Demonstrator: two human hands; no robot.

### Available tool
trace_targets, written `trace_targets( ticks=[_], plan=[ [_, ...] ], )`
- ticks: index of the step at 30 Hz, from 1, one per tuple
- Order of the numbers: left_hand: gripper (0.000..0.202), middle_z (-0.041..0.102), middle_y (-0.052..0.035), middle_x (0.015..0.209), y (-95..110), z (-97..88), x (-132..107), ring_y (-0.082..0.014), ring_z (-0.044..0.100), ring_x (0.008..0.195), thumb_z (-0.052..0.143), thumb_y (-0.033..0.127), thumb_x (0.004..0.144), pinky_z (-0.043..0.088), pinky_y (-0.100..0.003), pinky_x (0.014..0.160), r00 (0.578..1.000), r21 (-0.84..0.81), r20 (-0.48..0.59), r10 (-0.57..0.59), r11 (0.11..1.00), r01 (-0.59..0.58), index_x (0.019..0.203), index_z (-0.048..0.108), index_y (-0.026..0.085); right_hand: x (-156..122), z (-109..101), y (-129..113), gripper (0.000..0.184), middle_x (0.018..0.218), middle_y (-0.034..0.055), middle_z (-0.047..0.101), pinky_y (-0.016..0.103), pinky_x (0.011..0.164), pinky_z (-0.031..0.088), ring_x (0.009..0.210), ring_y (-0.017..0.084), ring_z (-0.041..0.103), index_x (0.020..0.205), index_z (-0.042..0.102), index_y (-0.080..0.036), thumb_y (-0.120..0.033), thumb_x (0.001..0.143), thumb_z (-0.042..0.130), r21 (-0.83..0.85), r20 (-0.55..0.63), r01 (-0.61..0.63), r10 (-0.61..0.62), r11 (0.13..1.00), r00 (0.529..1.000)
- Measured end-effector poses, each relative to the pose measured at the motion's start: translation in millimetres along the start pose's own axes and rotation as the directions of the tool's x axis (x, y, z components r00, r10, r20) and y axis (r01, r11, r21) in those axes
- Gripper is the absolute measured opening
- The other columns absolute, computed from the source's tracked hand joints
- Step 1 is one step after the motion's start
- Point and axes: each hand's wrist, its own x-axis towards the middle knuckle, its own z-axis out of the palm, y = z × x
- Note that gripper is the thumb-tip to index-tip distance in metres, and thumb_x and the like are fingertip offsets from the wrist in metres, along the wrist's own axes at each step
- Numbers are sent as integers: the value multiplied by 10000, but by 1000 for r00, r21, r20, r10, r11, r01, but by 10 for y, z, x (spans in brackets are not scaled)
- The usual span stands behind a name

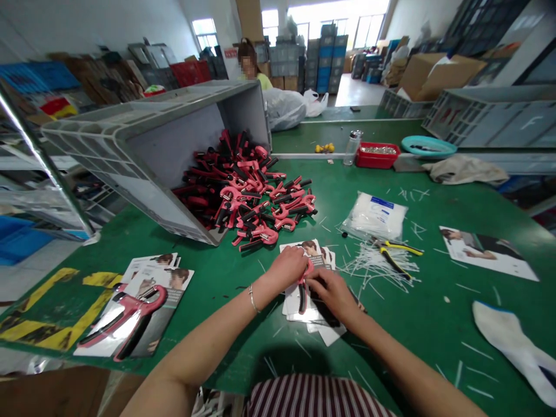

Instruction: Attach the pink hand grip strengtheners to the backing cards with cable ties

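Note:
A red and black hand grip exerciser [303,295] lies on a stack of printed cards [293,310] in front of me. My left hand [290,266] closes over the upper end of the exerciser, hiding part of it. From the right, my right hand [333,293] meets the exerciser with its thumb and fingers pinched together; whatever is between them is too small to make out. To the left, another hand grip exerciser [141,310] rests on a few printed cards [167,310]. Beyond my hands, many exercisers [252,194] spill from a tipped grey crate [143,124].
White cable ties [369,263] lie loose at right beside yellow-handled pliers [395,260] and a plastic bag of ties [377,215]. A single card [489,252] and a white glove [506,336] lie farther right. At the back stand a red tray [377,156] and a glass bottle [351,149]. A person [256,66] is behind the crate.

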Motion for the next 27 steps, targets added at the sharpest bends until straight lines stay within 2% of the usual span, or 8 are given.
trace_targets(
  ticks=[4, 7, 10, 12, 14, 18, 22, 27],
  plan=[
    [174, 637, -177, 891, 7, 34, 13, -320, 573, 938, 531, 150, 902, 391, -433, 830, 1000, 75, 7, -7, 997, 7, 871, 691, 91, 209, -73, 80, 135, 836, 17, 655, 311, 781, 441, 801, 192, 597, 827, 649, -219, -304, 901, 575, 51, -64, 6, -3, 999, 998],
    [187, 628, -196, 908, -18, 35, 29, -334, 560, 948, 511, 159, 911, 387, -452, 836, 1000, 111, -4, -27, 993, 27, 911, 671, 63, 290, -105, 161, 168, 818, 7, 657, 298, 758, 438, 782, 186, 590, 844, 650, -212, -347, 902, 567, 88, -28, -32, 35, 996, 999],
    [183, 623, -179, 920, -37, 35, 11, -315, 555, 949, 484, 149, 923, 381, -452, 858, 999, 119, -23, -46, 992, 48, 951, 647, 71, 298, -91, 224, 188, 763, -10, 648, 275, 711, 429, 725, 168, 573, 835, 653, -202, -359, 897, 570, 109, 22, -82, 80, 991, 997],
    [176, 628, -145, 920, -43, 48, -26, -288, 558, 938, 478, 172, 939, 386, -435, 869, 997, 27, -51, -66, 997, 67, 959, 638, 101, 291, -67, 248, 176, 745, -16, 646, 269, 703, 424, 710, 161, 571, 818, 659, -199, -346, 884, 589, 107, 24, -95, 93, 990, 995],
    [164, 642, -101, 924, -52, 80, -75, -253, 568, 932, 497, 217, 947, 399, -403, 876, 989, -159, -95, -112, 983, 96, 981, 637, 137, 294, -43, 266, 162, 752, -17, 657, 270, 709, 423, 714, 162, 580, 813, 666, -202, -333, 880, 599, 102, 18, -103, 102, 989, 995],
    [136, 673, -50, 942, -89, 185, -151, -203, 589, 943, 583, 242, 909, 418, -356, 901, 961, -480, -158, -228, 868, 127, 997, 676, 196, 335, -17, 315, 166, 820, -4, 690, 288, 749, 427, 768, 175, 606, 828, 688, -215, -327, 899, 589, 74, 18, -90, 89, 993, 996],
    [123, 701, -49, 955, -124, 275, -183, -208, 595, 990, 608, 247, 888, 422, -372, 948, 927, -615, -202, -316, 777, 132, 917, 723, 216, 379, -9, 368, 147, 837, 17, 676, 323, 795, 426, 830, 199, 600, 802, 693, -215, -313, 885, 621, -13, -30, -52, 52, 999, 998],
    [180, 727, -53, 1007, -140, 311, -200, -208, 595, 1018, 592, 234, 894, 421, -388, 976, 920, -655, -206, -332, 746, 123, 989, 745, 228, 404, 4, 374, 142, 854, 23, 626, 335, 819, 419, 867, 200, 577, 809, 704, -222, -276, 905, 615, -77, 39, 54, -51, 996, 998]
  ],
)
